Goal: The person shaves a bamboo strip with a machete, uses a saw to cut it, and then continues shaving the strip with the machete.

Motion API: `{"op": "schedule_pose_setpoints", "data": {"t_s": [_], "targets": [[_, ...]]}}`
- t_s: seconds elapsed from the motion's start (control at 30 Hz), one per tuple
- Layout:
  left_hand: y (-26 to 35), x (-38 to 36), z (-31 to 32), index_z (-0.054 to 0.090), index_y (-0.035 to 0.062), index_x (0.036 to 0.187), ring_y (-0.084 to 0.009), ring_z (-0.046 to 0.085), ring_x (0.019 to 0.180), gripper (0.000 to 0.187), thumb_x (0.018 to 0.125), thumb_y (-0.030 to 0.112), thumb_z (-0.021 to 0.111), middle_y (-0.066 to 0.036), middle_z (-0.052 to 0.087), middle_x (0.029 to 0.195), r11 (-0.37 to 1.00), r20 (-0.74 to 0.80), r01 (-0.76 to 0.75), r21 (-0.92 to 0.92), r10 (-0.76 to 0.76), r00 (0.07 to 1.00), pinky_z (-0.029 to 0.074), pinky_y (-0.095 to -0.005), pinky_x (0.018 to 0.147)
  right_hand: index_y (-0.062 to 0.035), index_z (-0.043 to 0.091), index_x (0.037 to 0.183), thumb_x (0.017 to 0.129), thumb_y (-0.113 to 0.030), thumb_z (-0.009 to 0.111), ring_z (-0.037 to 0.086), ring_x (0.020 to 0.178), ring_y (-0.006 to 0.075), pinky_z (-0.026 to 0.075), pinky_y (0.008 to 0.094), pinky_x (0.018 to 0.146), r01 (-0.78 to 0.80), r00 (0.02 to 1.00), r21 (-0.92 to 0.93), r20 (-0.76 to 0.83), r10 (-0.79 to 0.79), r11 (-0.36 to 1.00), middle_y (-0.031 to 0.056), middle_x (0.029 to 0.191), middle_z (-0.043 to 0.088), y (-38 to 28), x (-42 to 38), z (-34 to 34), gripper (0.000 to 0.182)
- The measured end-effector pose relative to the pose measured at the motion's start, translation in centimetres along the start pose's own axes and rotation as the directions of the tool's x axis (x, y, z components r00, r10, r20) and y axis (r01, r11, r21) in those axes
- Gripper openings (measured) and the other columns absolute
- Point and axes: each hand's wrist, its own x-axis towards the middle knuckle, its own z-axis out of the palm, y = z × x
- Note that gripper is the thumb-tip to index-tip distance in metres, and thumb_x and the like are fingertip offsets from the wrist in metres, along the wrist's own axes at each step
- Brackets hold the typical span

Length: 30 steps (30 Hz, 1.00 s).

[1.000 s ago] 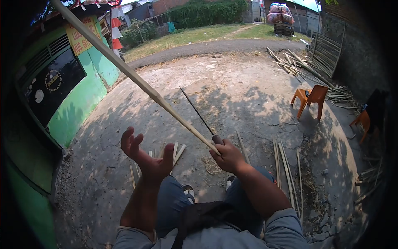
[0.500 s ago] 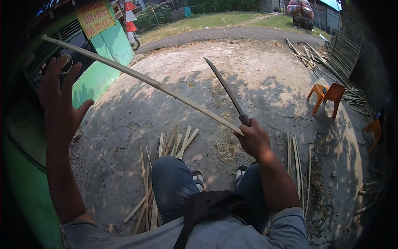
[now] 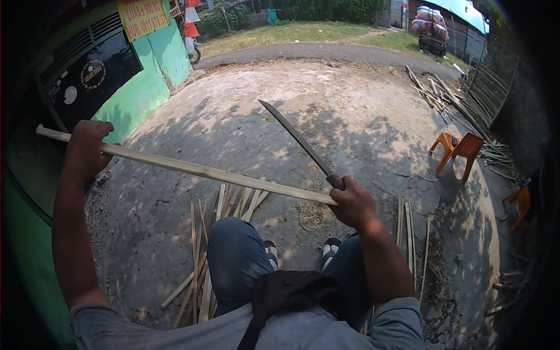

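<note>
Bamboo strip (image 3: 198,171) spans left-to-centre of frame, my left hand (image 3: 86,146) clenched on its far end, right hand (image 3: 352,202) closed around near end plus machete (image 3: 300,144) handle; split slats (image 3: 224,210) piled lower-centre, this one looks uncut.

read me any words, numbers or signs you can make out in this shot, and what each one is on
"LUAS ± 90" and below it "HUB. 0811 036": partly legible, cut off, on the yellow sign on the green wall.
Round white emblem on the dark panel: lettering too small to read.
Nothing else readable.
</note>
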Motion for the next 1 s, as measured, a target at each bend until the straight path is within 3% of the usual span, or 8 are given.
{"op": "schedule_pose_setpoints", "data": {"t_s": [0.13, 0.27, 0.5, 0.6, 0.63, 0.73, 0.8, 1.0], "targets": [[1.4, -2.6, 2.3, 0.072, 0.0044, 0.088, -0.0424, 0.069, 0.079, 0.014, 0.08, 0.015, 0.075, -0.02, 0.07, 0.079, 0.991, 0.231, 0.037, -0.131, -0.006, 0.973, 0.055, -0.0496, 0.073, -0.0157, 0.07, 0.085, 0.085, -0.033, 0.078, 0.069, 0.09, 0.0344, 0.058, 0.0494, 0.072, 0.024, 1.0, -0.029, 0.008, -0.024, 0.999, 0.0114, 0.1, 0.061, 0.1, 0.1, 0.1, 0.019], [2.3, -6.5, 4.2, 0.071, 0.0057, 0.083, -0.0425, 0.07, 0.078, 0.011, 0.08, 0.016, 0.072, -0.02, 0.069, 0.077, 0.945, 0.331, 0.156, -0.287, -0.055, 0.942, 0.055, -0.0493, 0.069, -0.0153, 0.072, 0.088, 0.089, -0.044, 0.077, 0.069, 0.092, 0.0351, 0.056, 0.0489, 0.073, -0.028, 0.991, 0.101, 0.132, 0.015, 0.995, 0.0116, 0.103, 0.061, -0.4, 0.4, -1.9, 0.029], [6.9, -15.4, 9.8, 0.072, 0.0047, 0.082, -0.0439, 0.068, 0.074, 0.018, 0.083, 0.023, 0.072, -0.022, 0.069, 0.077, 0.835, 0.453, 0.438, -0.333, -0.266, 0.851, 0.053, -0.0492, 0.065, -0.0166, 0.077, 0.107, 0.099, -0.047, 0.067, 0.068, 0.087, 0.0399, 0.056, 0.0483, 0.075, -0.203, 0.972, 0.179, -0.083, 0.221, 0.963, 0.0174, 0.098, 0.064, 3.2, 0.5, -0.1, 0.033], [11.4, -19.1, 12.3, 0.071, 0.0036, 0.081, -0.0369, 0.068, 0.067, 0.023, 0.088, 0.025, 0.075, -0.019, 0.068, 0.072, 0.674, 0.556, 0.602, -0.427, -0.33, 0.763, 0.051, -0.0445, 0.062, -0.0202, 0.072, 0.128, 0.104, -0.035, 0.062, 0.07, 0.089, 0.0416, 0.057, 0.0492, 0.077, -0.322, 0.908, 0.283, -0.18, 0.38, 0.903, 0.0186, 0.101, 0.065, 4.3, 0.5, 0.6, 0.03], [13.5, -19.7, 12.5, 0.07, 0.003, 0.08, -0.0319, 0.066, 0.063, 0.026, 0.09, 0.027, 0.076, -0.017, 0.067, 0.07, 0.601, 0.616, 0.675, -0.429, -0.351, 0.705, 0.05, -0.0423, 0.061, -0.022, 0.052, 0.152, 0.106, -0.024, 0.058, 0.071, 0.098, 0.0444, 0.058, 0.0514, 0.081, -0.255, 0.901, 0.349, -0.253, 0.352, 0.902, 0.0235, 0.111, 0.068, 5.3, 0.3, 1.3, 0.046], [18.8, -21.7, 14.1, 0.066, 0.0023, 0.08, -0.0159, 0.056, 0.061, 0.034, 0.092, 0.032, 0.079, -0.008, 0.061, 0.064, 0.354, 0.735, 0.806, -0.474, -0.344, 0.583, 0.046, -0.0369, 0.06, -0.0207, 0.035, 0.161, 0.105, -0.017, 0.057, 0.07, 0.109, 0.046, 0.057, 0.0533, 0.086, -0.257, 0.847, 0.379, -0.354, 0.396, 0.889, 0.0284, 0.124, 0.067, 4.7, 0.2, 0.8, 0.061], [21.9, -22.1, 15.2, 0.065, 0.003, 0.081, -0.0111, 0.051, 0.063, 0.035, 0.093, 0.033, 0.079, -0.003, 0.058, 0.064, 0.164, 0.807, 0.87, -0.466, -0.323, 0.493, 0.045, -0.0342, 0.059, -0.0148, 0.031, 0.16, 0.103, -0.015, 0.061, 0.071, 0.104, 0.048, 0.058, 0.0538, 0.081, -0.226, 0.875, 0.327, -0.345, 0.339, 0.917, 0.029, 0.122, 0.069, 4.3, 0.0, 1.2, 0.065], [26.8, -20.6, 16.8, 0.057, 0.0079, 0.082, -0.0074, 0.049, 0.067, 0.036, 0.094, 0.031, 0.081, 0.002, 0.057, 0.071, -0.06, 0.791, 0.814, -0.578, -0.285, 0.542, 0.043, -0.0283, 0.061, -0.0089, 0.04, 0.144, 0.1, -0.013, 0.066, 0.073, 0.092, 0.0483, 0.059, 0.0529, 0.072, -0.012, 0.908, 0.363, -0.386, 0.162, 0.932, 0.0253, 0.111, 0.072, 0.2, 0.5, 2.1, 0.052]]}}
